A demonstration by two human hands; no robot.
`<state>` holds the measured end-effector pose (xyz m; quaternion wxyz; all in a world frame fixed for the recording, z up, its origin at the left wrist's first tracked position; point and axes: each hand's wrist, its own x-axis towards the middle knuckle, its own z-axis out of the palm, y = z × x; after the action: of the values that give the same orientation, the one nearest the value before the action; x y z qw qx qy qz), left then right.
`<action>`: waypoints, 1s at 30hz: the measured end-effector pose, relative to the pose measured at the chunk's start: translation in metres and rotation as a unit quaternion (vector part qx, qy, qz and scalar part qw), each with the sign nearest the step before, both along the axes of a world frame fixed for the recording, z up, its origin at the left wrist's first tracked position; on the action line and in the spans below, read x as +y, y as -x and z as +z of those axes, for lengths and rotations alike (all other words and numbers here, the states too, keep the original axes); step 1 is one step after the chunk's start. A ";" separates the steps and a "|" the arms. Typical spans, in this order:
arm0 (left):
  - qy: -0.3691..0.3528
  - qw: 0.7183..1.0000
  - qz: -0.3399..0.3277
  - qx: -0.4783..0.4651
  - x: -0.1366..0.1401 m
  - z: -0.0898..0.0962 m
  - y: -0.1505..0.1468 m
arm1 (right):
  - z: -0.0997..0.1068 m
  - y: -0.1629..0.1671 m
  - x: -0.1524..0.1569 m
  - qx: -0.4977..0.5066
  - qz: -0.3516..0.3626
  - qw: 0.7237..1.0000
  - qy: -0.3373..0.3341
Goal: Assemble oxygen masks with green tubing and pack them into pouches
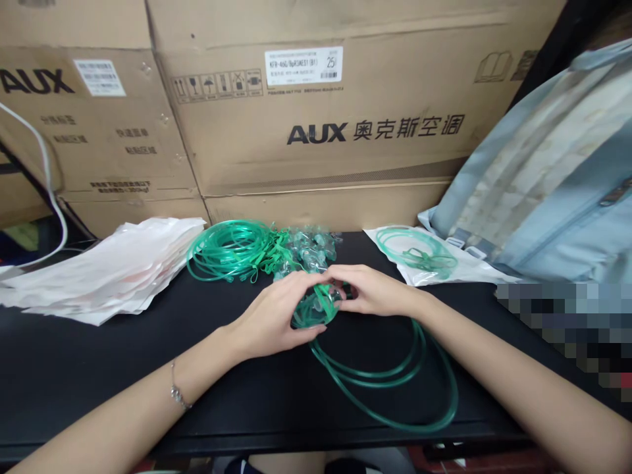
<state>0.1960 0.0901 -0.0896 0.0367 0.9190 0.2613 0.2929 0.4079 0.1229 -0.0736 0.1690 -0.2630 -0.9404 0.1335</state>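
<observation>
Here, at the far left, a white cable hangs in a curve in front of a big cardboard box, which stands behind the black desk. Next on the desk lies a flat pile of white packets, one over another. Just beside it is a coil of green tubes, then green straps and a heap of clear plastic pieces.

In front of this heap is the left hand, with a thin bracelet at its wrist. Its fingers are bent in a wide curve, with the thumb below, and they hold a small green bundle of tube and clear plastic. The bundle is between the two hands, above the desk. The right hand is at its right edge, with fingers half bent; I cannot tell how firmly they grip. Below this hand, a loose green tube lies in loops. Farther right is a white packet with green tube showing, and beside it a light blue bag.
</observation>
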 end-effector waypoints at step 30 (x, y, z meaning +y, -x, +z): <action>-0.061 0.986 -0.027 0.155 -0.004 0.003 -0.004 | 0.009 0.008 -0.001 0.360 -0.109 0.876 0.301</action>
<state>0.1995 0.0859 -0.0868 -0.0529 0.9606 0.2205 0.1609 0.4004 0.1220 -0.0642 0.4223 -0.3358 -0.6943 0.4763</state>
